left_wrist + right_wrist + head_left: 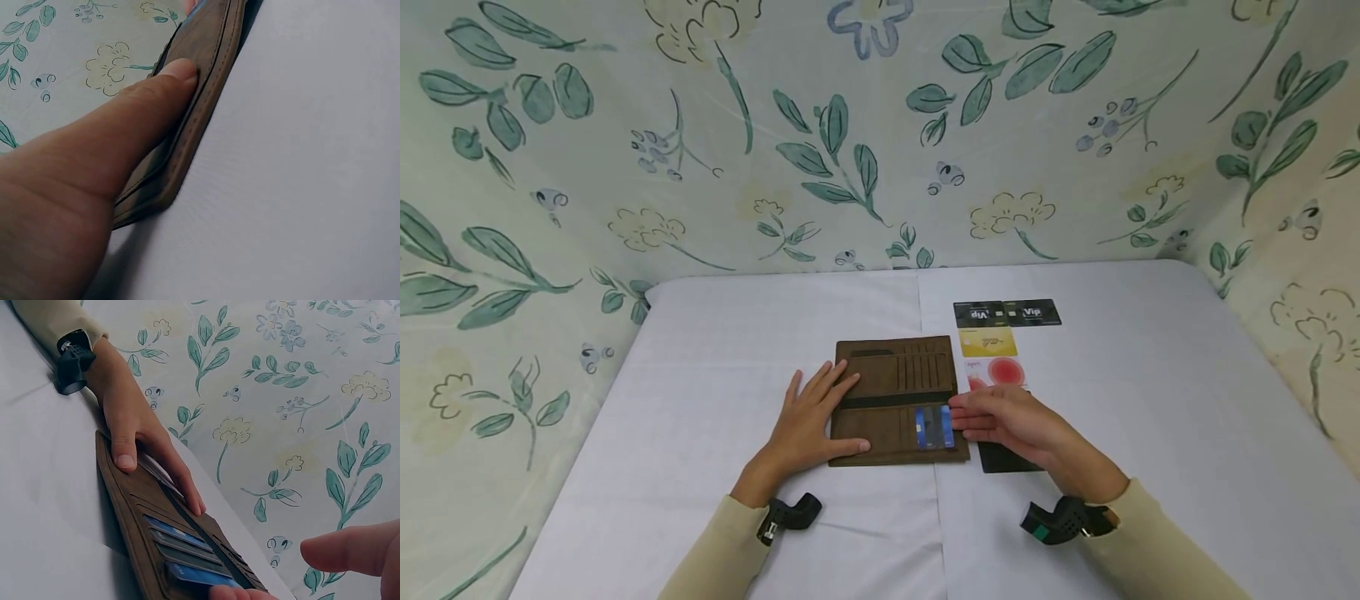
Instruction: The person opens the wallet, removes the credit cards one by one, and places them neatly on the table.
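A brown bifold wallet [880, 429] lies spread flat on the table. My left hand [805, 429] rests on its left side with straight, spread fingers, the thumb pressing the lower half; the left wrist view shows that thumb [178, 70] on the leather. At the wallet's right edge is my right hand [1026, 425], its straight fingertips against a blue card [194, 575] that sticks out of a slot. The right thumb [350, 550] stands well apart from those fingers. Other blue and grey cards [181, 540] sit in the neighbouring slots.
Right of the wallet, two black VIP cards [1033, 312] lie end to end at the back. Below them come a gold card [988, 342] and a white card with red circles [1004, 371]. A black item [1003, 460] lies partly under my right hand.
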Available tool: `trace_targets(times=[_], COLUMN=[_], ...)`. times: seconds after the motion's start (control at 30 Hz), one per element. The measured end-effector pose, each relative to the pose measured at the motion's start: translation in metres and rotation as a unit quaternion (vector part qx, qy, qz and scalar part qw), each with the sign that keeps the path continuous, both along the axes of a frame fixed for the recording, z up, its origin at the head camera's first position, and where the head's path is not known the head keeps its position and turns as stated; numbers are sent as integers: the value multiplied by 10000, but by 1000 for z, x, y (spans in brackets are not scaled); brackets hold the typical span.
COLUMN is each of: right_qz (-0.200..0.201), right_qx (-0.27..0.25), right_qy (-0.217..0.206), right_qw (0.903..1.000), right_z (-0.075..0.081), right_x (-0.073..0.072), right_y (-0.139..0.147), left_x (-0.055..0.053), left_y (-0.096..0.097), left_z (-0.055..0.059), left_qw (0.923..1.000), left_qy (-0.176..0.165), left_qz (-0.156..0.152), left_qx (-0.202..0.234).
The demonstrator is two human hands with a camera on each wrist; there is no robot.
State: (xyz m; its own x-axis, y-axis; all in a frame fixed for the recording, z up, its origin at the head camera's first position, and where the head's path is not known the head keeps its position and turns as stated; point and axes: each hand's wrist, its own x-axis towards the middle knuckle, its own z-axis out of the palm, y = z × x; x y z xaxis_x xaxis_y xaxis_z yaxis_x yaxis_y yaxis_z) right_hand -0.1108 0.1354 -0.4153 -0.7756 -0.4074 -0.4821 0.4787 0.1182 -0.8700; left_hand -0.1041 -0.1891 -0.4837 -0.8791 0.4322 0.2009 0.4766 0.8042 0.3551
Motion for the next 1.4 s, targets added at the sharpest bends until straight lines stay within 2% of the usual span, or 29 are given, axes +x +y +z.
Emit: trace_targets(times=[0.13,0.33,0.63,0.73,0.8,0.87,0.97,1.03,1.1,1.4], right_qz=[62,388,501,459,360,255,97,42,8,-30], right_qx=[45,-48,-104,70,429,932,1753,2130,2341,2577], right_qy=[54,152,165,320,549,896,1430,1672,1776,1862], right_qw=[10000,9991,9986,9984,9969,9913,9740,9626,9559,9481], right_z=[0,2,-3,-7,-9,-10,-12,-13,-14,-17], right_x=[1,2,1,2,3,4,4,4,3,-1], right_y=[0,3,3,1,-3,-8,-17,-21,-23,-27], left_x=[0,0,-1,-1,-1,-1,-2,-2,-2,-1], left_y=[1,0,-1,-1,-1,0,1,1,2,0], left_z=[-1,-1,-2,-2,-2,-3,-4,-6,-6,-1], left_qw=[10000,10000,10000,10000,10000,10000,9999,9999,9999,10000], left_qy=[-10,17,17,27,53,87,121,128,97,-2], left_qz=[-2,-1,17,21,20,8,-21,-38,-46,18], left_qx=[-12,-26,-33,-14,5,39,55,38,25,51])
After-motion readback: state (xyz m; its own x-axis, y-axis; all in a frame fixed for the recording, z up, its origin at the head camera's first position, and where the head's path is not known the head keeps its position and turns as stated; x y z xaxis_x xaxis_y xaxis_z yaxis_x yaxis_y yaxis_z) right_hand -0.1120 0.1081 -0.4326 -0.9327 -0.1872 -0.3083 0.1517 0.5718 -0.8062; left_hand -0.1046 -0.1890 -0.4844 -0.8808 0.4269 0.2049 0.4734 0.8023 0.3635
